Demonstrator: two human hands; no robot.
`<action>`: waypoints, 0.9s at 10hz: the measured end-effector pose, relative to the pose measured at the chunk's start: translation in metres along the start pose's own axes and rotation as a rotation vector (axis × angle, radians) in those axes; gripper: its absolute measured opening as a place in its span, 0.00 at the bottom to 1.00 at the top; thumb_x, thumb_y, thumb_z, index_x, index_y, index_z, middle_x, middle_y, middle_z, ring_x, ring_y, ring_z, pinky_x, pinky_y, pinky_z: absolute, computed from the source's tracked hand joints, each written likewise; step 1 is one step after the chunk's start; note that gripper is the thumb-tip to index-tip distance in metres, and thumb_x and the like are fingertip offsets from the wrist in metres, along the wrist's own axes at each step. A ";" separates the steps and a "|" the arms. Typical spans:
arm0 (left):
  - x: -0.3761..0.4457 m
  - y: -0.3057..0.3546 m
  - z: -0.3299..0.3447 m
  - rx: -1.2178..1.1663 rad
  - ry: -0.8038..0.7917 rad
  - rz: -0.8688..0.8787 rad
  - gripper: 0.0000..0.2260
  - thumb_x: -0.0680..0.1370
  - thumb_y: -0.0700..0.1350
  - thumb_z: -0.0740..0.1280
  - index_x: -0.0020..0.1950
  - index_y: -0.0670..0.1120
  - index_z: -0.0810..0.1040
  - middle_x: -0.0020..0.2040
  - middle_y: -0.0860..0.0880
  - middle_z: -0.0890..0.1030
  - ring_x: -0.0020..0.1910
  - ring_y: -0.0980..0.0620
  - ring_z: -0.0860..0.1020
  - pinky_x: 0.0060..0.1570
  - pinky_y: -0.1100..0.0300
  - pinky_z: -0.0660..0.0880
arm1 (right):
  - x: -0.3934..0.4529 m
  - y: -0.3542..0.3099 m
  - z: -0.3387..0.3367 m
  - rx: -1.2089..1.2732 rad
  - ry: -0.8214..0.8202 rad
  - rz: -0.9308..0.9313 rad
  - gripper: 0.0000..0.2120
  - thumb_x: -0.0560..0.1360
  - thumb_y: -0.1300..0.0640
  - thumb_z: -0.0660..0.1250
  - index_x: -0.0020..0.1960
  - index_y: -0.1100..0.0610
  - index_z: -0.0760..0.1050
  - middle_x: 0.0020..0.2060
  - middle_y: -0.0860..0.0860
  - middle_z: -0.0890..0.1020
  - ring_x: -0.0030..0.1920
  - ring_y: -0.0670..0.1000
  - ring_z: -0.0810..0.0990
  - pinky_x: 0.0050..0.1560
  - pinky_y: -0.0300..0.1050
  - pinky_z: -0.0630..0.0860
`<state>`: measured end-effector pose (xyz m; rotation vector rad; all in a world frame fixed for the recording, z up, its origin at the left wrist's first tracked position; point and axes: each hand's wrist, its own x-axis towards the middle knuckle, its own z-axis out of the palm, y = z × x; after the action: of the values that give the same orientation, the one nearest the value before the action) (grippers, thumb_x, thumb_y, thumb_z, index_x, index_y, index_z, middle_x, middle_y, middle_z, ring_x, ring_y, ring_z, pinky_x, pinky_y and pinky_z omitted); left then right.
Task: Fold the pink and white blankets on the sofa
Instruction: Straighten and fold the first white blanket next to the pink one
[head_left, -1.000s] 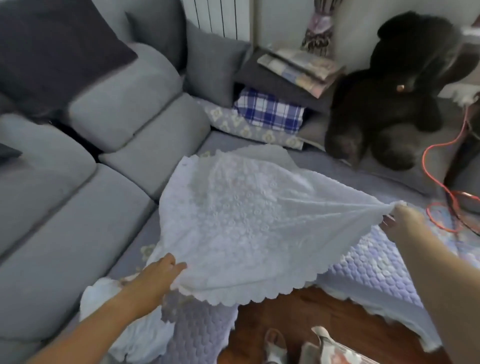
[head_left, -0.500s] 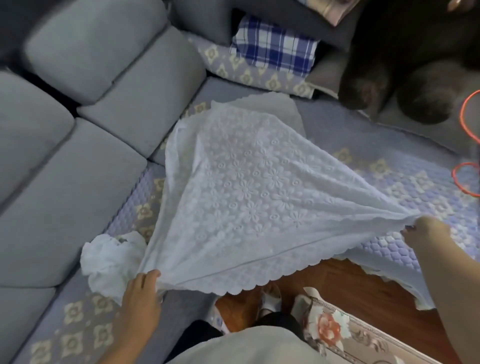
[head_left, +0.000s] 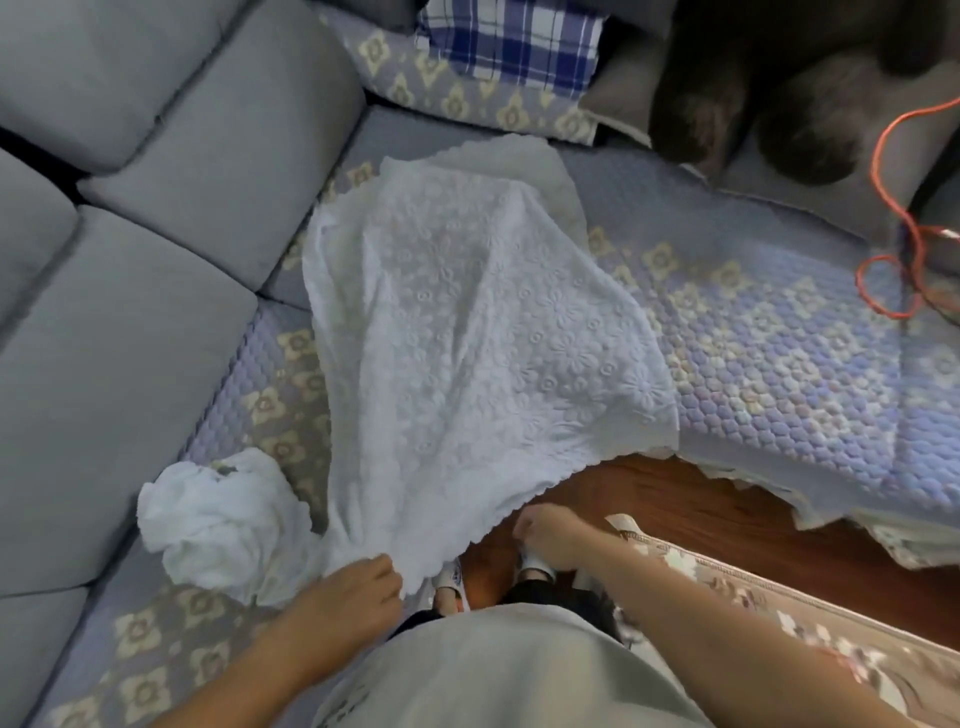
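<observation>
While the grey sofa (head_left: 130, 322) carries a quilted lilac cover (head_left: 779, 364), the white blanket (head_left: 467, 338) lies spread over the seat, its scalloped hem hanging past the front edge. The left hand (head_left: 358, 597) pinches its near corner, fingers closed on the cloth. The right hand (head_left: 545, 532) grips the hem, fingers curled. A crumpled white cloth (head_left: 218, 525) sits beside.

Grey sofa (head_left: 130, 322) carried a quilted lavender cover (head_left: 779, 364) w/ flower print, and on that lay the white blanket (head_left: 467, 338) spread at centre w/ near edge hanging off the front, a crumpled white cloth (head_left: 218, 519) just beside it at left, and an orange cord (head_left: 893, 260) far right.
</observation>
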<state>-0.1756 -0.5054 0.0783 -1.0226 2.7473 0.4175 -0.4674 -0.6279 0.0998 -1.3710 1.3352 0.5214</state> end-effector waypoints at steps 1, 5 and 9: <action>-0.004 -0.019 0.012 -0.015 0.104 0.045 0.11 0.72 0.36 0.71 0.36 0.50 0.74 0.38 0.51 0.74 0.39 0.51 0.73 0.32 0.57 0.71 | 0.036 0.006 0.060 0.001 -0.036 0.067 0.14 0.82 0.61 0.57 0.64 0.55 0.76 0.64 0.53 0.77 0.68 0.54 0.74 0.65 0.43 0.70; -0.019 -0.036 -0.024 -0.497 0.322 -0.287 0.09 0.72 0.40 0.70 0.49 0.50 0.75 0.48 0.55 0.72 0.46 0.56 0.71 0.40 0.61 0.73 | 0.023 -0.089 0.125 -0.094 0.523 -0.651 0.39 0.74 0.49 0.70 0.80 0.52 0.56 0.79 0.50 0.58 0.79 0.50 0.48 0.79 0.43 0.41; -0.038 -0.083 -0.052 -0.919 0.567 -0.705 0.22 0.71 0.25 0.64 0.44 0.53 0.80 0.41 0.59 0.81 0.43 0.63 0.79 0.41 0.65 0.74 | -0.007 -0.088 0.103 0.062 0.940 -0.440 0.13 0.77 0.62 0.61 0.55 0.53 0.82 0.50 0.45 0.84 0.50 0.50 0.81 0.51 0.45 0.77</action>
<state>-0.0959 -0.5591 0.1215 -2.5124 2.2634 1.4892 -0.3538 -0.5552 0.1080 -1.8798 1.6572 -0.5362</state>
